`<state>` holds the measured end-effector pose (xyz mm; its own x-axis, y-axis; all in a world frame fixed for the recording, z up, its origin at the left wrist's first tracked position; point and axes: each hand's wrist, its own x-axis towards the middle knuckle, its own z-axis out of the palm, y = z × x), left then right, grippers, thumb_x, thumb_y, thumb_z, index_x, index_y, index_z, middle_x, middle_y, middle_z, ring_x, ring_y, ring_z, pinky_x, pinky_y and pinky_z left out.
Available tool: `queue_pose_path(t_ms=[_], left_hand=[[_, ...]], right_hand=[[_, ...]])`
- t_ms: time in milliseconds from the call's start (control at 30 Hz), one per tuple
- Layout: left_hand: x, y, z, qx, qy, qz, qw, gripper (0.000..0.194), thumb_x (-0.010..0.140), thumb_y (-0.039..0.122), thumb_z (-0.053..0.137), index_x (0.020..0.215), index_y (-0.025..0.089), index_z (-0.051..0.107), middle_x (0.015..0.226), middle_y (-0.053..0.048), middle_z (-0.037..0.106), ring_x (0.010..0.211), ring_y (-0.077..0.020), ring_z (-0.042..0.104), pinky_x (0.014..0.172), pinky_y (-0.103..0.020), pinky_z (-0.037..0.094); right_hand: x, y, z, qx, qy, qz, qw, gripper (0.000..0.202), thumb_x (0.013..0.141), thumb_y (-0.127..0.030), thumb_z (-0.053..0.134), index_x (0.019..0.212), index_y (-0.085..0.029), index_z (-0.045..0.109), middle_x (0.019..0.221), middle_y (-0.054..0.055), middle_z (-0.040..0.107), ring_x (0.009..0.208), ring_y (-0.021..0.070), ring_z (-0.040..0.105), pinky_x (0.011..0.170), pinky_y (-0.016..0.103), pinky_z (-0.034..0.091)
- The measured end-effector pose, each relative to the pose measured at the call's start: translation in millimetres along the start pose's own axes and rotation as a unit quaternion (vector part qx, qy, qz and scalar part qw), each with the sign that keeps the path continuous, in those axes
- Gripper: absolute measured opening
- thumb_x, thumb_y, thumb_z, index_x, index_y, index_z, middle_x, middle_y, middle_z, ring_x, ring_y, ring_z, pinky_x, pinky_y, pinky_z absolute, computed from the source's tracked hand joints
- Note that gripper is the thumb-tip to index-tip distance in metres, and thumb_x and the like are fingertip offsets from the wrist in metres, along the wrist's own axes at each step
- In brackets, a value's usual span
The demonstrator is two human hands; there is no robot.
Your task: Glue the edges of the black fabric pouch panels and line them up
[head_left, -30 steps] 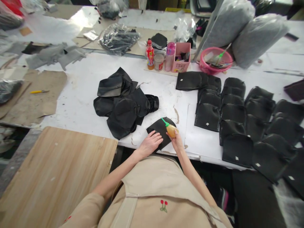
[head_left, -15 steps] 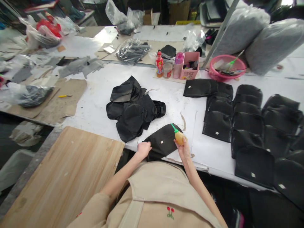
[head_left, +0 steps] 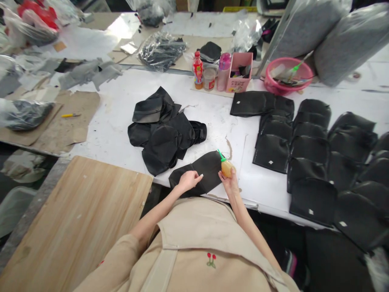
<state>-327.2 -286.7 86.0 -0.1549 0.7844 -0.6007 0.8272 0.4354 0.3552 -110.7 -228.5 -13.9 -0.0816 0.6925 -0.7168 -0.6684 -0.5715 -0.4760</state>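
A flat black piece [head_left: 209, 168] lies at the table's front edge before me. Over its middle, my left hand [head_left: 189, 179] pinches a small white tag [head_left: 201, 175] between its fingertips. My right hand [head_left: 230, 182] holds a squeeze bottle [head_left: 227, 167] of amber liquid at the right end of the piece. Its green nozzle points up and to the left. Behind the piece sits a loose pile of black pieces [head_left: 165, 138]. On the right, overlapping rows of black pieces [head_left: 310, 152] carry several small white tags.
A red-capped bottle [head_left: 198, 71], a pink tumbler [head_left: 224, 72], a pink box [head_left: 240, 73] and a pink basin [head_left: 288, 76] stand along the back. A wooden board [head_left: 79, 219] lies at the front left. A yellow knife [head_left: 71, 115] rests on cardboard.
My left hand has let go of the piece's left edge and moved right over it, where it now pinches the white tag. The whole view has shifted slightly.
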Motion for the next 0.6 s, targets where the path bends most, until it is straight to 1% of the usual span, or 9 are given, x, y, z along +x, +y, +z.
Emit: queue_pose_path(t_ms=[67, 133, 200, 300, 367, 433, 500, 533, 600], left_hand=[[12.7, -0.1, 18.1, 0.014, -0.037, -0.037, 0.999, 0.036, 0.095, 0.044, 0.056, 0.084, 0.014, 0.070, 0.081, -0.013, 0.073, 0.086, -0.0263, 0.070, 0.075, -0.031, 0.048], [21.7, -4.3, 31.0, 0.016, -0.035, -0.079, 0.996, 0.043, 0.094, 0.050, 0.056, 0.080, 0.013, 0.069, 0.078, -0.016, 0.072, 0.089, -0.0296, 0.071, 0.076, -0.033, 0.048], [26.9, -8.8, 38.1, -0.006, -0.030, -0.116, 0.993, 0.045, 0.094, 0.053, 0.055, 0.076, 0.014, 0.068, 0.071, -0.015, 0.071, 0.087, -0.0299, 0.072, 0.075, -0.033, 0.048], [30.4, -12.6, 42.0, -0.047, -0.002, -0.138, 0.989, 0.033, 0.094, 0.042, 0.055, 0.076, 0.017, 0.065, 0.069, -0.010, 0.070, 0.082, -0.0247, 0.072, 0.073, -0.030, 0.048], [31.7, -14.0, 43.7, -0.070, 0.027, -0.129, 0.989, 0.024, 0.093, 0.033, 0.055, 0.075, 0.018, 0.062, 0.070, -0.006, 0.070, 0.081, -0.0216, 0.071, 0.074, -0.029, 0.049], [33.0, -14.8, 45.8, -0.112, 0.066, -0.111, 0.985, 0.021, 0.091, 0.027, 0.055, 0.072, 0.019, 0.058, 0.071, -0.005, 0.068, 0.082, -0.0206, 0.069, 0.075, -0.029, 0.050], [34.8, -14.3, 48.4, -0.218, 0.091, -0.091, 0.967, 0.019, 0.090, 0.024, 0.055, 0.072, 0.019, 0.053, 0.074, -0.004, 0.067, 0.081, -0.0192, 0.069, 0.075, -0.029, 0.052], [35.9, -13.2, 49.6, -0.294, 0.094, -0.080, 0.948, 0.017, 0.090, 0.023, 0.054, 0.074, 0.018, 0.052, 0.077, -0.004, 0.067, 0.081, -0.0179, 0.068, 0.075, -0.028, 0.054], [39.2, -8.7, 52.0, -0.441, 0.088, -0.054, 0.891, 0.010, 0.091, 0.024, 0.054, 0.084, 0.017, 0.053, 0.086, -0.005, 0.069, 0.083, -0.0163, 0.069, 0.077, -0.029, 0.057]], right_hand=[[1.4, 0.1, -3.4, 0.004, 0.000, 0.005, 1.000, 0.042, 0.070, -0.048, 0.082, 0.101, -0.023, 0.066, 0.094, 0.002, 0.072, 0.087, 0.0175, 0.070, 0.085, 0.038, 0.063], [2.2, 0.3, -5.9, 0.007, 0.000, 0.009, 1.000, 0.044, 0.069, -0.047, 0.083, 0.101, -0.023, 0.066, 0.093, 0.001, 0.072, 0.086, 0.0175, 0.070, 0.085, 0.039, 0.063], [2.5, 0.0, -7.8, 0.009, -0.001, 0.012, 1.000, 0.045, 0.068, -0.047, 0.084, 0.101, -0.023, 0.066, 0.091, 0.000, 0.072, 0.085, 0.0176, 0.070, 0.085, 0.039, 0.064], [2.6, -1.8, -9.7, 0.012, -0.001, 0.016, 1.000, 0.044, 0.069, -0.049, 0.083, 0.100, -0.024, 0.065, 0.089, 0.000, 0.072, 0.082, 0.0177, 0.071, 0.085, 0.041, 0.064], [2.3, -3.5, -10.3, 0.020, 0.001, 0.021, 1.000, 0.043, 0.069, -0.050, 0.083, 0.100, -0.025, 0.065, 0.087, -0.001, 0.072, 0.081, 0.0179, 0.071, 0.085, 0.042, 0.064], [1.7, -4.9, -10.3, 0.031, 0.002, 0.025, 0.999, 0.043, 0.068, -0.050, 0.084, 0.099, -0.026, 0.065, 0.086, -0.001, 0.072, 0.080, 0.0182, 0.071, 0.086, 0.043, 0.064], [1.0, -5.8, -10.2, 0.042, 0.000, 0.029, 0.999, 0.043, 0.068, -0.051, 0.084, 0.098, -0.026, 0.066, 0.084, 0.000, 0.073, 0.079, 0.0180, 0.071, 0.087, 0.043, 0.063], [0.7, -6.1, -10.3, 0.046, -0.001, 0.030, 0.998, 0.043, 0.068, -0.051, 0.084, 0.097, -0.025, 0.066, 0.083, 0.000, 0.073, 0.079, 0.0179, 0.071, 0.088, 0.043, 0.063], [0.3, -6.7, -10.8, 0.053, -0.003, 0.031, 0.998, 0.041, 0.068, -0.052, 0.083, 0.093, -0.025, 0.067, 0.082, 0.001, 0.073, 0.078, 0.0176, 0.072, 0.089, 0.044, 0.062]])
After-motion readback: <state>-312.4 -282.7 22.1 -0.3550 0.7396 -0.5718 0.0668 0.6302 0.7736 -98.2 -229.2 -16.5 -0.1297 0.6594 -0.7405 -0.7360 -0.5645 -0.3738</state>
